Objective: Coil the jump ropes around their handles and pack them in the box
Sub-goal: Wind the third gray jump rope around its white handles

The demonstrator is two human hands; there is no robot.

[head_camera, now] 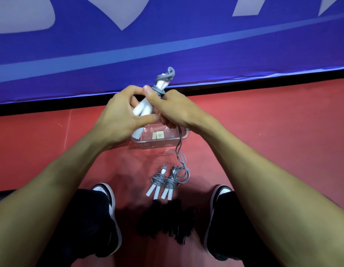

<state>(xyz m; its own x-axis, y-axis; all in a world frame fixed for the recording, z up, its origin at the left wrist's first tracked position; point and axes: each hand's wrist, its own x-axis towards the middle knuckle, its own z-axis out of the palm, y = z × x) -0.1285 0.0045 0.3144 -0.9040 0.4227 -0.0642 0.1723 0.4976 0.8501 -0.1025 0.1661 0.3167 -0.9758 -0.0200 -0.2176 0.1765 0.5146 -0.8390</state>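
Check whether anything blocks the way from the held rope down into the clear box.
Nothing visible does. The rope, gripped by the left hand and right hand, hangs right above the open box, which holds only two small tags.

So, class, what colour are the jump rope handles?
White handles, with grey cord; head view.

Sports hall: red court floor (51, 151), blue printed barrier banner (186, 45) along edge.

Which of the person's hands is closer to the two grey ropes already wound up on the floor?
Right, narrowly. The right hand hovers almost above the two coiled ropes, gripping the rope in hand. The left hand holds its white handles, farther left.
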